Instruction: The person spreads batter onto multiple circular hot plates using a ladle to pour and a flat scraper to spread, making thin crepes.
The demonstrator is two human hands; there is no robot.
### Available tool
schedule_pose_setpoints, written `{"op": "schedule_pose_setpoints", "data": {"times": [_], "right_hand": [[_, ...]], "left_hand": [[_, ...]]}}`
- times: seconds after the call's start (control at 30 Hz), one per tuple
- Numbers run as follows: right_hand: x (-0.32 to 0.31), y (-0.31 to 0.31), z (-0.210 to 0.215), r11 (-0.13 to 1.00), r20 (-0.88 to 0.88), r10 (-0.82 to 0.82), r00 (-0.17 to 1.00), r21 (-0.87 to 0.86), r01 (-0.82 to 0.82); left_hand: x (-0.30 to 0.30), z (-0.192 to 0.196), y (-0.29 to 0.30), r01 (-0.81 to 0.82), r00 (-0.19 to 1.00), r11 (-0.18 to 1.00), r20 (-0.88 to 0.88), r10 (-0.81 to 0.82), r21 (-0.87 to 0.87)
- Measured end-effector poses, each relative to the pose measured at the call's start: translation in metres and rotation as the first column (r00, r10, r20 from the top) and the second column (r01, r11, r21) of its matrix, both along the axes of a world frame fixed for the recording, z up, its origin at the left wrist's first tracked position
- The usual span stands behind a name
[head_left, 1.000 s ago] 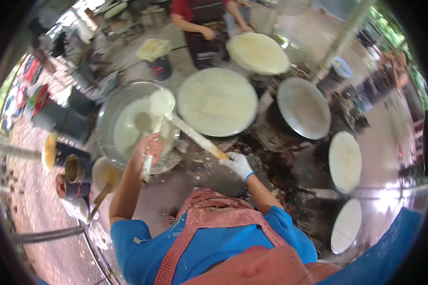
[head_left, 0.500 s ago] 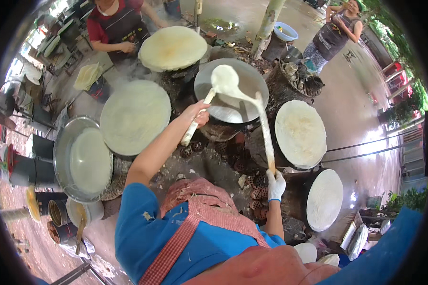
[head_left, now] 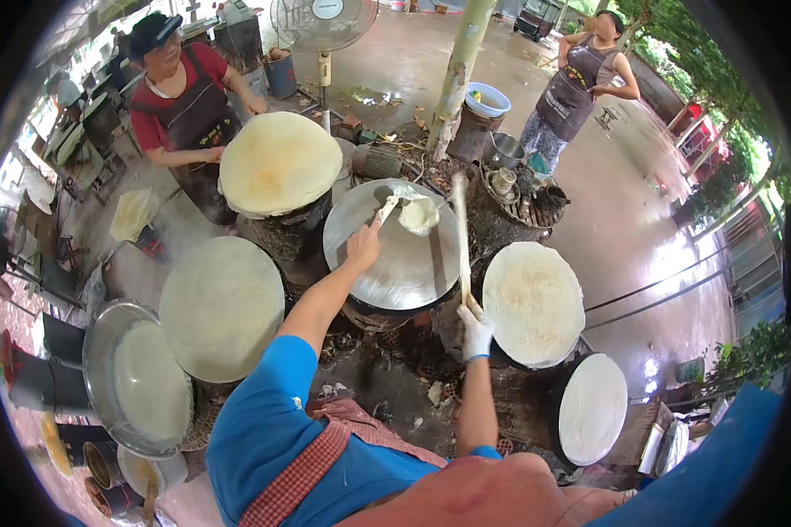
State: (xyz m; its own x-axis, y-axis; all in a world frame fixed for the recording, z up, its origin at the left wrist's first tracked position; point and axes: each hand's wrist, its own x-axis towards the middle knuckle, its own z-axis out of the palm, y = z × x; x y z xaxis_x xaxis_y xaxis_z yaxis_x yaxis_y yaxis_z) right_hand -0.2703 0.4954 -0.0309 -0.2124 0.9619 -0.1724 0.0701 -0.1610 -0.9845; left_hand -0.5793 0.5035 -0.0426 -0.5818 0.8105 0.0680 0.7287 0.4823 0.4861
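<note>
My bare left hand (head_left: pixel 363 248) is closed round the pale handle of a ladle (head_left: pixel 387 211), which is coated in white batter. At its head, a soft mound of batter (head_left: pixel 419 216) is over the far part of a round metal griddle (head_left: pixel 395 272). My right hand (head_left: pixel 476 330), in a white glove, grips the near end of a long batter-smeared wooden stick (head_left: pixel 462 233). The stick points away from me along the griddle's right edge, its far end past the rim. Whether the ladle touches the metal is hard to tell.
Round griddles with thin pancakes surround me: far left (head_left: pixel 281 162), left (head_left: pixel 222 309), right (head_left: pixel 533 304) and near right (head_left: pixel 592 409). A metal basin of batter (head_left: pixel 94 386) stands at left. One person (head_left: pixel 193 114) works behind the far-left griddle; another (head_left: pixel 580 88) stands at back right.
The ladle has come down toward the griddle and tipped its batter over it. The stick has swung left and more upright, and the batter strand joining both tools is gone. My view has shifted.
</note>
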Motion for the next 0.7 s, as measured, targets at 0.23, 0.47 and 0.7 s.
{"op": "schedule_pose_setpoints", "data": {"times": [0.23, 0.47, 0.7], "right_hand": [[-0.035, 0.024, -0.005, 0.968, 0.762, -0.048, 0.645, 0.194, -0.157], [-0.119, 0.060, -0.034, 0.877, 0.575, 0.135, 0.807, 0.309, -0.368], [-0.101, 0.006, -0.036, 0.987, 0.139, -0.092, 0.986, -0.121, 0.109]], "left_hand": [[-0.033, 0.062, 0.006, -0.099, 0.973, 0.937, 0.231, 0.021, 0.335], [-0.042, 0.048, -0.117, 0.005, 0.810, 0.999, 0.586, -0.022, 0.032], [-0.032, 0.015, -0.237, -0.083, 0.758, 0.989, 0.637, 0.143, -0.124]]}}
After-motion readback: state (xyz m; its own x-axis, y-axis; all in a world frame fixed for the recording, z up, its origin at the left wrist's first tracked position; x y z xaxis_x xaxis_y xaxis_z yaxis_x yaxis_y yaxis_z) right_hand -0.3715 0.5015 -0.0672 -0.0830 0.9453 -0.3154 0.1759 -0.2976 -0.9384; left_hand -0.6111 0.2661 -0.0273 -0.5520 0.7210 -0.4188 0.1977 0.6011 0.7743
